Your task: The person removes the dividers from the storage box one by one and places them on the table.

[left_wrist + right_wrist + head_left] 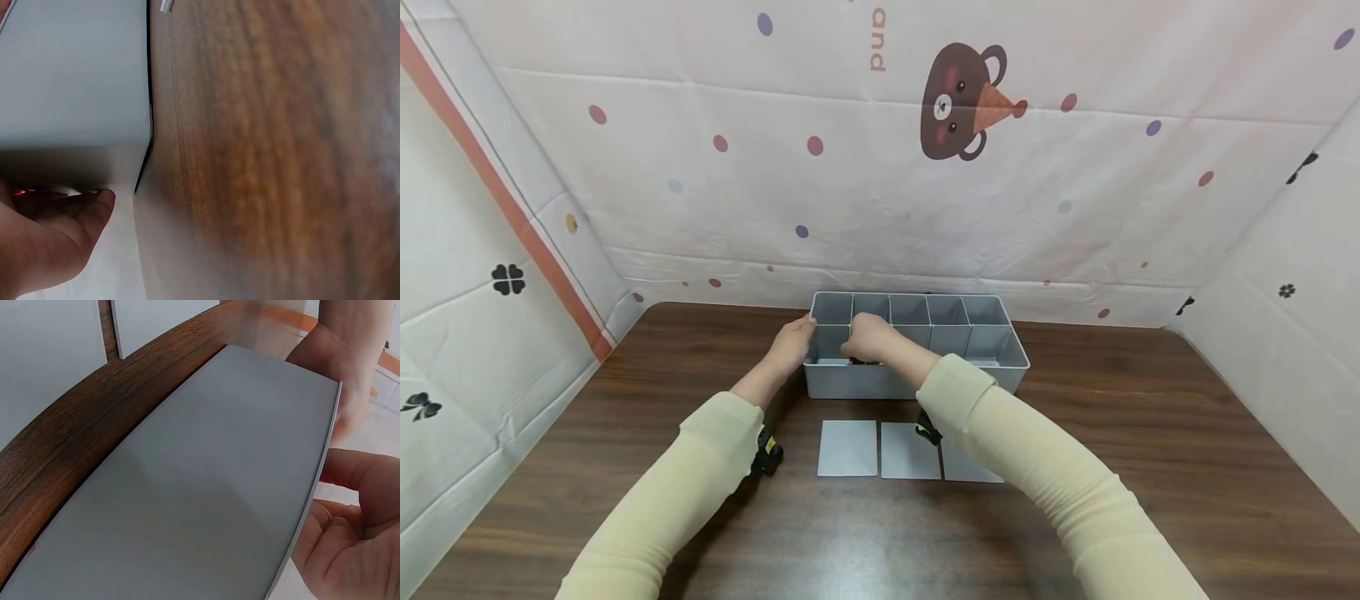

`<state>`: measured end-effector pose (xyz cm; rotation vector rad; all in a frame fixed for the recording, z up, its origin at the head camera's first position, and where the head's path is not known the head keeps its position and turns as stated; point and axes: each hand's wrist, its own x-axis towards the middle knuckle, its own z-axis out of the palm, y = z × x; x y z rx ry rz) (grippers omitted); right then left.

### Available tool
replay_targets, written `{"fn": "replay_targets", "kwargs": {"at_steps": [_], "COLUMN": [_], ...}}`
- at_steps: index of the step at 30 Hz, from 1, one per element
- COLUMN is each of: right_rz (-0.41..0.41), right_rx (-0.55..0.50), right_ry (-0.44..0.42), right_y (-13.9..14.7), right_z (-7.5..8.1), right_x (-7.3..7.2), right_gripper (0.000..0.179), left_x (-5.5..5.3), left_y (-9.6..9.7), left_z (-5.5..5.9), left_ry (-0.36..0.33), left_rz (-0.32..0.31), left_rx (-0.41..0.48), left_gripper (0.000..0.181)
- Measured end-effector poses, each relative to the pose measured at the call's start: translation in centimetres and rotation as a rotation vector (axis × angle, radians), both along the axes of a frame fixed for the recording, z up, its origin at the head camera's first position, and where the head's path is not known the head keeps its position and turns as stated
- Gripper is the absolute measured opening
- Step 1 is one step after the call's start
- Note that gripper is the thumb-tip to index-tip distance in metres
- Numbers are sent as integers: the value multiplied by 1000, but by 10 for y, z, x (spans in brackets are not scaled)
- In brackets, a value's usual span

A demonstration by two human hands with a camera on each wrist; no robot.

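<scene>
A grey divided organizer box (pixel 857 382) stands on the table, its compartments in two rows. My left hand (pixel 792 342) grips its left end, with the thumb at the rim and the fingers against the outer side wall. In the left wrist view, the fingertips (pixel 105 199) touch that wall. My right hand (pixel 872 340) reaches over the front rim into the front row, towards the left. Its fingers (pixel 331 534) are curled behind the front wall in the right wrist view. A small dark thing (pixel 859 361) shows just under this hand; whether the fingers hold it is hidden.
Three pale rectangular cards (pixel 847 448) lie in a row in front of the box, the rightmost partly covered by my right sleeve. The wooden table (pixel 1120 417) backs onto a printed white sheet (pixel 865 192).
</scene>
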<state>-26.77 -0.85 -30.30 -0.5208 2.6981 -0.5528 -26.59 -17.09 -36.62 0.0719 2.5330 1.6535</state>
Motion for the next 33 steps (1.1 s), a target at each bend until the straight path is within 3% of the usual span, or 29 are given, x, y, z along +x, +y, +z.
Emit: {"fn": "replay_targets", "kwargs": {"at_steps": [33], "right_rz": [-29], "right_rx": [1], "right_ry": [36], "right_y": [-4], "right_z": [1], "right_x": [1], "right_gripper": [49], "left_x": [0], "left_y": [-3], "left_z": [2], "left_ry": [4], "left_rz": [-18], "left_rx": [-20], "left_gripper": [55]}}
